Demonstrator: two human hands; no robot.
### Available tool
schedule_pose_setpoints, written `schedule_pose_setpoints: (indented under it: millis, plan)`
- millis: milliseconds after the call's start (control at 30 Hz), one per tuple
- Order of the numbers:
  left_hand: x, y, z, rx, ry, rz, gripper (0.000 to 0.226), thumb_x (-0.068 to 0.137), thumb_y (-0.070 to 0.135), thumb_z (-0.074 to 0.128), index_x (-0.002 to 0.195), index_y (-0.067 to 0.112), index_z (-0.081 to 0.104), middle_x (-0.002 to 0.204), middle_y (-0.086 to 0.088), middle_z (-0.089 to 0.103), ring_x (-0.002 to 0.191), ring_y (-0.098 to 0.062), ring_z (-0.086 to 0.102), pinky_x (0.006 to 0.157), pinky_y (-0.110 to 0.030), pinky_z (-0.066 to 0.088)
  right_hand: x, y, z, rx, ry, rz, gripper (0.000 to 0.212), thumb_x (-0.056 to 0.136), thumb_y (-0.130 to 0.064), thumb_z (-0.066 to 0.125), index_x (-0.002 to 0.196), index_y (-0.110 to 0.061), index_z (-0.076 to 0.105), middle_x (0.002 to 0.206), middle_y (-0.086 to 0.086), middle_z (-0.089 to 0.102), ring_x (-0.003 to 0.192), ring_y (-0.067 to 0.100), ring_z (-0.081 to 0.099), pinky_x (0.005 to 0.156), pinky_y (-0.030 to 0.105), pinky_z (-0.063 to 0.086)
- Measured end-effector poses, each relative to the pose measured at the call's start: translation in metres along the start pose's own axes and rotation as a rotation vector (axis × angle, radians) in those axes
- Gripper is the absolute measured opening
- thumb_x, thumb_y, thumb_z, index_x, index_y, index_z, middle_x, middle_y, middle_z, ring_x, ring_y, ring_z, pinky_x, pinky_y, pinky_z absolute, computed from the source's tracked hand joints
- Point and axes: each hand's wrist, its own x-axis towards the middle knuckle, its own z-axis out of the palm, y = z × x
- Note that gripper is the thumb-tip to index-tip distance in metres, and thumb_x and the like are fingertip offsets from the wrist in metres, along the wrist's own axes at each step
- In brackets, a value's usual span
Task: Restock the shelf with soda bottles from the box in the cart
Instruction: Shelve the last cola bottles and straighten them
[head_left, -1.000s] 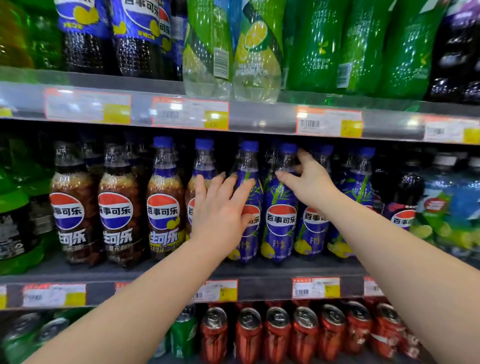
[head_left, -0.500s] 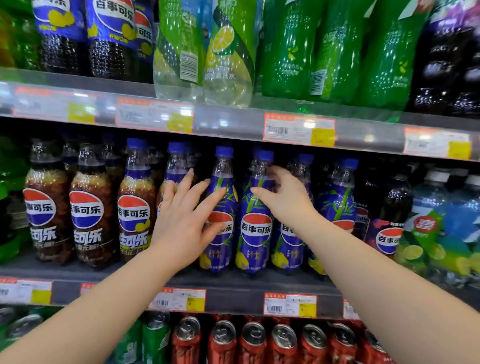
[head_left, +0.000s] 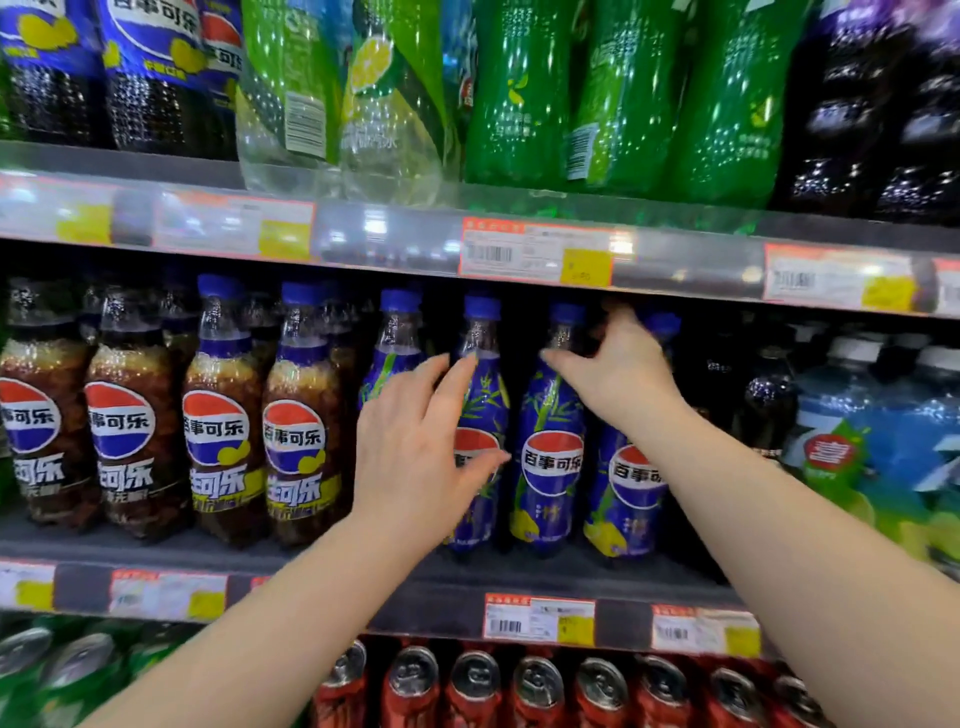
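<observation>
The deep-blue plastic soda bottles (head_left: 550, 457) with blue caps carry green bamboo stalks, yellow fruit and a red-white-blue roundel, while the brown plastic cola bottles (head_left: 130, 431) beside them add yellow splashes to theirs, with bright green large plastic bottles (head_left: 519, 93) above and red metal cans (head_left: 410, 691) below.

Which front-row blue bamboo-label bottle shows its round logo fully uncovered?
The third blue bamboo-label plastic bottle from the left, standing between the hands. The left hand hides or clips its two left neighbours' logos; the right forearm cuts off the fourth's.
</observation>
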Motion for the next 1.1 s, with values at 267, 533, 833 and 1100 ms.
schedule_pose_setpoints:
  millis: [267,533,833,1100]
  plan:
    - [0.001,0.008,0.009,-0.093,-0.113,-0.002,0.069,0.063,0.034,0.069,0.125,0.006,0.057,0.133,-0.024,0.052,0.110,-0.040,0.059,0.090,-0.049,0.047,-0.002,0.006,0.009,0.114,-0.063,0.021,0.053,0.083,-0.033,0.064,0.127,-0.009,0.046,0.127,0.014,0.058,0.116,0.032,0.055,0.092,0.031,0.042]
    - [-0.005,0.005,0.007,-0.128,-0.122,-0.013,0.064,0.074,0.016,0.074,0.133,0.005,0.049,0.145,-0.020,0.040,0.129,-0.039,0.042,0.103,-0.039,0.029,-0.004,0.010,0.002,0.095,-0.078,-0.040,0.044,0.081,-0.036,0.065,0.116,-0.012,0.053,0.115,0.011,0.064,0.106,0.031,0.059,0.089,0.035,0.048]
    - [-0.007,0.006,0.008,-0.123,-0.106,0.000,0.067,0.075,0.017,0.073,0.136,0.006,0.046,0.148,-0.017,0.036,0.134,-0.036,0.038,0.104,-0.034,0.021,-0.009,0.009,-0.001,0.228,-0.112,-0.015,0.047,0.077,-0.032,0.071,0.116,-0.013,0.053,0.104,0.005,0.065,0.101,0.025,0.061,0.091,0.043,0.051]
    - [-0.011,0.004,0.010,-0.176,-0.079,0.023,0.064,0.068,0.025,0.066,0.125,-0.001,0.055,0.137,-0.023,0.048,0.125,-0.037,0.047,0.101,-0.042,0.027,-0.010,0.013,-0.022,0.275,-0.043,-0.057,0.049,0.080,-0.025,0.068,0.125,-0.011,0.053,0.100,-0.001,0.065,0.092,0.019,0.064,0.091,0.036,0.050]
